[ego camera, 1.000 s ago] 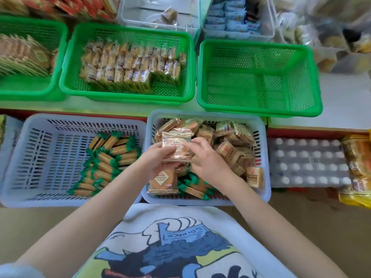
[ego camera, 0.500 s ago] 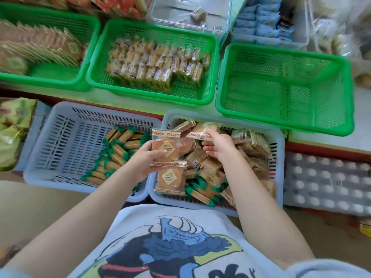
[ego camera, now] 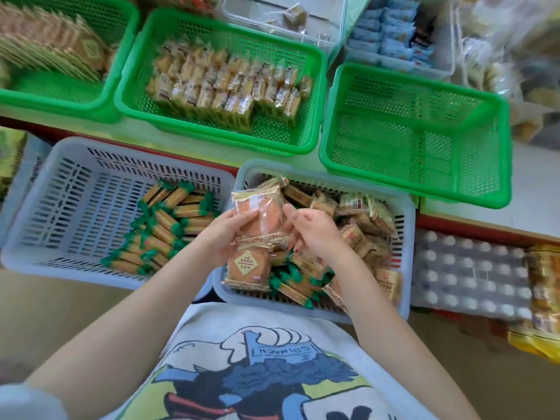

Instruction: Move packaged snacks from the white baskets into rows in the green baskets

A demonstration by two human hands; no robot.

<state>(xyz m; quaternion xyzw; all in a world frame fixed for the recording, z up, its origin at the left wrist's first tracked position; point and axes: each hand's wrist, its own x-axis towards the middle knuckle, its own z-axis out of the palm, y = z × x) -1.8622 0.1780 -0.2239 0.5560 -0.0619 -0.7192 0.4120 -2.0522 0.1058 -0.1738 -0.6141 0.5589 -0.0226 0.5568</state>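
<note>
A person stood over a surface [ego camera: 533, 177] of baskets, both bare arms reaching forward. At far left a green basket [ego camera: 60, 98] held a fanned row of flat packets. Below it, the left white basket [ego camera: 45, 189] held a loose pile of green-ended snack bars [ego camera: 163, 225]. The middle green basket [ego camera: 212, 140] already carried neat upright rows of small wrapped snacks.

Over the right white basket [ego camera: 406, 237], the left hand [ego camera: 224, 234] gripped a small stack of round biscuit packets [ego camera: 257, 213], thumb on the front and fingers curled behind, the clear back of the top packet facing up. The right hand [ego camera: 315, 231] was at the stack's right edge, thumb and fingers curled round it, seemingly steadying or squaring it. More packets lay jumbled below the hands. At right, the third green basket [ego camera: 424, 189] stood empty.

Half a second before, the right hand had been apart from the stack, reaching among the loose packets at the back of the white basket, while the left hand alone held the stack with its printed label showing. Since then the right hand had come back to the stack, which now showed a clear back, so another packet had probably been added. The gathering appeared to be under way; nothing had yet gone into the empty green basket.
</note>
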